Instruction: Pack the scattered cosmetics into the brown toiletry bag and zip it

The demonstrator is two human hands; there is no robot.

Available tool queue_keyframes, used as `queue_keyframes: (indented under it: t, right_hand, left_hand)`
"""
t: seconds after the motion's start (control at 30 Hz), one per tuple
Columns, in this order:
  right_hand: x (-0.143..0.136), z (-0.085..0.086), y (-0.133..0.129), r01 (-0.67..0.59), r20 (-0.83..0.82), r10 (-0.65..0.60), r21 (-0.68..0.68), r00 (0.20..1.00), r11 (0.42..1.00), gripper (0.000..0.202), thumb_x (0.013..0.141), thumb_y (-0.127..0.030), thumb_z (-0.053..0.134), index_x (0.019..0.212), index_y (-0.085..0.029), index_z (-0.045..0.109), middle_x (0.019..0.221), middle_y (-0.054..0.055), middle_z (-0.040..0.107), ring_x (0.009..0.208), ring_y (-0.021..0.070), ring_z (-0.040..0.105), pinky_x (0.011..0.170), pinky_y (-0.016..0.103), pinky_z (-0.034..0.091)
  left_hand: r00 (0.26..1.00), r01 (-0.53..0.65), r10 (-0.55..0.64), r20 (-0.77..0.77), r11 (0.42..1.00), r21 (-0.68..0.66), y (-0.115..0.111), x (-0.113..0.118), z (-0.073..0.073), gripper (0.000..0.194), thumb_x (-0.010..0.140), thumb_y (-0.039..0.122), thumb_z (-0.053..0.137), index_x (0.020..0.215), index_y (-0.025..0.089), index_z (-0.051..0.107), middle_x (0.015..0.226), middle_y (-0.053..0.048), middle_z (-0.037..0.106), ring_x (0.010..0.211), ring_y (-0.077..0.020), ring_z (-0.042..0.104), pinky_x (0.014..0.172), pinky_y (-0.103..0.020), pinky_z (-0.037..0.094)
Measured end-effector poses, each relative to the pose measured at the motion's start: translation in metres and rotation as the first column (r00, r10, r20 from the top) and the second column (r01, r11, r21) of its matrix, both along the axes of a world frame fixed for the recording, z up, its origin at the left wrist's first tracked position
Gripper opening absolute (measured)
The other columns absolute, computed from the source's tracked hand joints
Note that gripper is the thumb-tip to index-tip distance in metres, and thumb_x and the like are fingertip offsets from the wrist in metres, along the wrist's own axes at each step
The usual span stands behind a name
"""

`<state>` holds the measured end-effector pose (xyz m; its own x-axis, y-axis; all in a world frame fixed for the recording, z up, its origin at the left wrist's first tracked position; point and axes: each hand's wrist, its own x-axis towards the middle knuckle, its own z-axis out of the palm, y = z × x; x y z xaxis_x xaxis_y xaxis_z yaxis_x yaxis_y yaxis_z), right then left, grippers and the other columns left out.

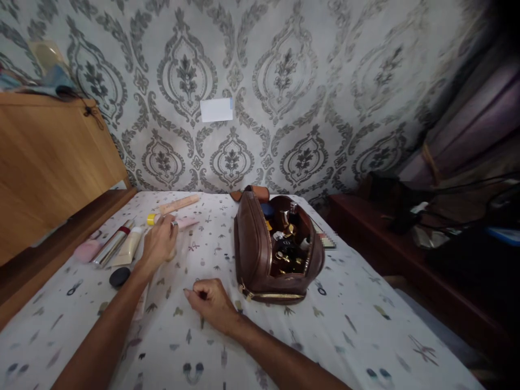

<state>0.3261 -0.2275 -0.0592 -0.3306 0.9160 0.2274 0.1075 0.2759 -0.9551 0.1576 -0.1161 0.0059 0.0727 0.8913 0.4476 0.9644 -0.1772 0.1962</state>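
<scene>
My left hand [161, 241] is closed over a pink tube [187, 222] lying on the patterned cloth [190, 346]. A yellow cap [151, 219] sticks out on the other side of the fingers; whether it belongs to that tube I cannot tell. Just behind lies a peach-coloured tube [179, 203]. Nearer the middle, my right hand [213, 304] rests on the cloth, fingers curled in and thumb pointing left, with nothing seen in it. To its right stands a brown zip bag [254, 244], unzipped, with small bottles and gold-topped items [289, 244] inside.
Left of my left hand lie a cream tube [129, 246], silver tubes with a red band [111, 246], a pink puff [87, 250] and a round black item [119, 277]. A wooden board [52, 168] borders the left; dark furniture with cables [422, 238] stands right. Patterned wallpaper is behind.
</scene>
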Motion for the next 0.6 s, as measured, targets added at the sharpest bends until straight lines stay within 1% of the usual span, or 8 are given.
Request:
queue_keyframes:
  t: [0.07,0.13,0.2,0.3,0.37,0.47,0.53,0.6]
  right_hand:
    - [0.0,-0.001,0.0,-0.007,0.0,0.007,-0.017,1.0,1.0,0.042,0.084,-0.033,0.054,0.05,-0.019,0.035,0.049,-0.006,0.03,0.049,0.0075,0.031,0.05,0.023,0.024]
    - [0.0,-0.001,0.0,-0.019,0.001,0.019,-0.027,1.0,0.999,0.043,0.086,-0.035,0.053,0.05,-0.019,0.035,0.05,-0.005,0.032,0.049,0.0077,0.032,0.05,0.023,0.024]
    - [-0.001,-0.001,0.0,-0.026,0.008,0.026,-0.031,1.0,0.999,0.044,0.087,-0.038,0.053,0.051,-0.019,0.036,0.05,-0.005,0.033,0.05,0.0079,0.032,0.05,0.023,0.024]
    - [0.0,0.001,-0.001,-0.017,-0.005,0.017,-0.042,1.0,0.999,0.046,0.089,-0.044,0.05,0.052,-0.019,0.039,0.05,-0.005,0.035,0.05,0.0086,0.034,0.05,0.023,0.026]
    - [0.001,0.004,-0.002,0.039,-0.038,-0.041,-0.034,0.998,0.999,0.047,0.091,-0.049,0.048,0.055,-0.019,0.042,0.051,-0.004,0.039,0.051,0.0091,0.036,0.051,0.023,0.029]
    - [0.006,0.009,-0.002,0.176,-0.097,-0.174,0.012,0.98,0.984,0.042,0.092,-0.05,0.048,0.064,-0.019,0.049,0.058,-0.003,0.047,0.054,0.01,0.042,0.053,0.023,0.033]
    - [0.009,0.011,0.001,0.241,-0.121,-0.236,0.034,0.964,0.97,0.035,0.092,-0.049,0.05,0.076,-0.018,0.056,0.066,-0.001,0.053,0.058,0.0114,0.047,0.054,0.023,0.038]
    - [0.013,0.016,0.005,0.283,-0.121,-0.276,0.047,0.954,0.958,0.03,0.091,-0.046,0.052,0.093,-0.018,0.062,0.076,0.002,0.059,0.063,0.013,0.052,0.056,0.023,0.041]
  left_hand:
    - [0.992,0.071,-0.078,0.103,0.995,0.073,0.0,-0.006,0.005,0.028,0.092,0.028,0.043,0.112,0.017,0.059,0.101,-0.01,0.065,0.09,-0.0269,0.064,0.079,-0.037,0.049]
    - [0.963,0.139,-0.163,0.212,0.983,0.122,-0.001,-0.012,0.011,0.028,0.09,0.029,0.044,0.11,0.017,0.06,0.095,-0.008,0.065,0.088,-0.0249,0.063,0.079,-0.036,0.049]
    - [0.915,0.199,-0.232,0.329,0.971,0.129,-0.002,-0.016,0.017,0.029,0.089,0.032,0.046,0.11,0.017,0.06,0.092,-0.006,0.066,0.083,-0.0227,0.063,0.075,-0.034,0.049]
    - [0.824,0.279,-0.29,0.487,0.956,0.097,-0.004,-0.02,0.022,0.033,0.088,0.037,0.051,0.112,0.017,0.06,0.093,-0.005,0.067,0.08,-0.02,0.062,0.068,-0.03,0.048]
    - [0.764,0.342,-0.328,0.556,0.936,0.082,-0.005,-0.021,0.023,0.035,0.087,0.04,0.054,0.112,0.017,0.061,0.096,-0.005,0.067,0.081,-0.019,0.061,0.068,-0.028,0.047]
    - [0.686,0.436,-0.379,0.621,0.897,0.066,-0.01,-0.018,0.026,0.033,0.085,0.041,0.058,0.107,0.017,0.064,0.098,-0.005,0.066,0.082,-0.0178,0.057,0.068,-0.026,0.045]
    - [0.641,0.494,-0.406,0.652,0.868,0.055,-0.015,-0.015,0.029,0.03,0.085,0.041,0.059,0.103,0.017,0.065,0.094,-0.004,0.064,0.08,-0.017,0.055,0.068,-0.025,0.044]
    - [0.596,0.548,-0.42,0.684,0.836,0.036,-0.02,-0.009,0.033,0.03,0.084,0.042,0.061,0.1,0.017,0.066,0.088,-0.002,0.062,0.077,-0.0163,0.054,0.066,-0.025,0.043]
